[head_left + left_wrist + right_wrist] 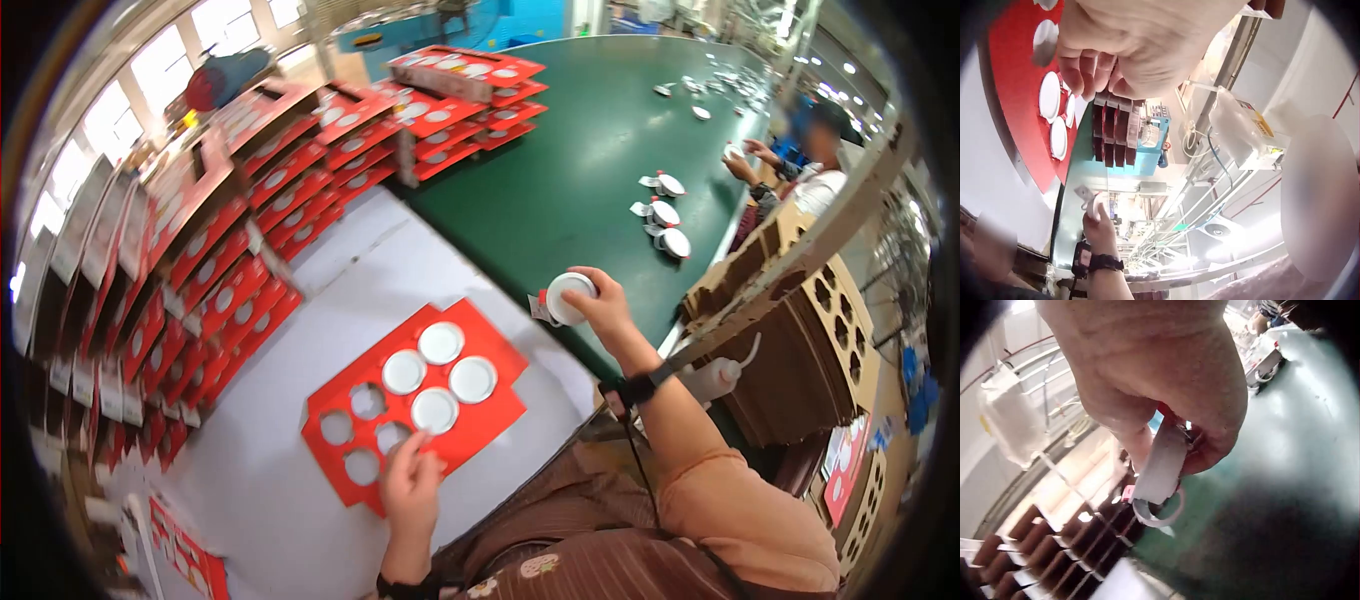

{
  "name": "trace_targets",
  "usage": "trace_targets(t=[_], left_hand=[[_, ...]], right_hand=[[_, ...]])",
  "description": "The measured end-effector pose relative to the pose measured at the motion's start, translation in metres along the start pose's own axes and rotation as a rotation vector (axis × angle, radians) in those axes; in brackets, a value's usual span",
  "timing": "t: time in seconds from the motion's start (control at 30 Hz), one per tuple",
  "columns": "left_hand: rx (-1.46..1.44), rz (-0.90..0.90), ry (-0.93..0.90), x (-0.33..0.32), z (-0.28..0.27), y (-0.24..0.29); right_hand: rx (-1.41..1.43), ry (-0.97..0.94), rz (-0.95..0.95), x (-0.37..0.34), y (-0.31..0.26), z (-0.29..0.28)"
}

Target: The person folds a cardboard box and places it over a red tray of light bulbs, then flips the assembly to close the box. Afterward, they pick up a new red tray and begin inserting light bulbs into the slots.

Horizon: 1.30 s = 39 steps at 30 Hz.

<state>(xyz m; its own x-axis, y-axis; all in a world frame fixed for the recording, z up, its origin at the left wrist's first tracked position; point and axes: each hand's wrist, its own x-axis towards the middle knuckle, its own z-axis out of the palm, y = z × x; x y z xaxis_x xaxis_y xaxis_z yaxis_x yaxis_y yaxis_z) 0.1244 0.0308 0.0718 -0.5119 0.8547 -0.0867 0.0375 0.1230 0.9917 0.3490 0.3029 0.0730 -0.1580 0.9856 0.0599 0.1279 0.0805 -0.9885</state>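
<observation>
A red card sheet [480, 437] with round cutouts lies on the white tabletop; four white discs sit in its upper-right part, one of them a disc [435, 410] beside my left hand [412, 485]. That hand is at the sheet's lower edge, fingers bent loosely, near an unfilled cutout; in the left wrist view the left hand [1138, 44] shows nothing between its fingers. Over the green surface my right hand [610, 315] pinches a white round item [568, 299] with a small tag. In the right wrist view this item [1163, 464], with a ring-shaped part, hangs from the right hand [1154, 375].
Stacked red sheets [220, 270] with discs stand at the left and back. On the green surface [560, 130] are several similar white items [664, 213]. Another person [815, 170] sits at the right, near brown cardboard dividers [800, 350]. A white bottle [712, 380] is beside my right forearm.
</observation>
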Motion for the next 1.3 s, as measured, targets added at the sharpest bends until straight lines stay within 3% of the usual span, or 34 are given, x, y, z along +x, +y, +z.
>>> trace_targets(t=[0.07, 0.13, 0.2, 0.3, 0.4, 0.53, 0.67, 0.73, 0.8, 0.93, 1.07, 1.17, 1.23, 1.3], left_hand=[[0.160, 0.296, -0.080, 0.006, 0.015, 0.012], [0.063, 0.281, -0.102, 0.004, 0.036, 0.033], [0.096, 0.397, -0.127, 0.001, 0.049, 0.042], [-0.002, 0.249, -0.093, -0.014, 0.049, 0.047], [-0.035, 0.366, -0.047, -0.022, 0.041, 0.048], [-0.161, 0.382, -0.107, -0.033, 0.030, 0.044], [0.085, 0.547, -0.049, -0.037, 0.011, 0.051], [0.192, 0.599, -0.027, -0.037, 0.003, 0.059], [0.227, 0.633, -0.033, -0.036, -0.002, 0.065], [0.117, 0.554, -0.149, -0.040, -0.006, 0.068], [0.053, 0.549, -0.100, -0.041, -0.004, 0.064], [0.177, 0.633, -0.134, -0.035, -0.006, 0.057], [0.257, 0.710, -0.145, -0.032, -0.009, 0.050], [0.131, 0.413, -0.073, -0.029, -0.011, 0.045]], right_hand=[[0.053, -0.160, -0.050, -0.040, -0.034, 0.023], [0.138, -0.262, -0.089, -0.072, -0.049, 0.045], [0.235, -0.346, -0.153, -0.104, -0.064, 0.061], [0.430, -0.403, -0.117, -0.134, -0.072, 0.076], [0.432, -0.476, -0.198, -0.150, -0.076, 0.075], [0.310, -0.589, -0.372, -0.166, -0.074, 0.074], [0.242, -0.598, -0.480, -0.168, -0.084, 0.075], [-0.073, -0.574, -0.746, -0.165, -0.106, 0.072], [-0.138, -0.617, -0.827, -0.162, -0.120, 0.070], [-0.230, -0.671, -0.945, -0.162, -0.129, 0.074], [-0.215, -0.747, -0.771, -0.159, -0.126, 0.075], [-0.106, -0.936, -0.351, -0.149, -0.114, 0.071], [-0.099, -0.870, -0.350, -0.151, -0.111, 0.074], [-0.153, -0.812, -0.458, -0.147, -0.104, 0.075]])
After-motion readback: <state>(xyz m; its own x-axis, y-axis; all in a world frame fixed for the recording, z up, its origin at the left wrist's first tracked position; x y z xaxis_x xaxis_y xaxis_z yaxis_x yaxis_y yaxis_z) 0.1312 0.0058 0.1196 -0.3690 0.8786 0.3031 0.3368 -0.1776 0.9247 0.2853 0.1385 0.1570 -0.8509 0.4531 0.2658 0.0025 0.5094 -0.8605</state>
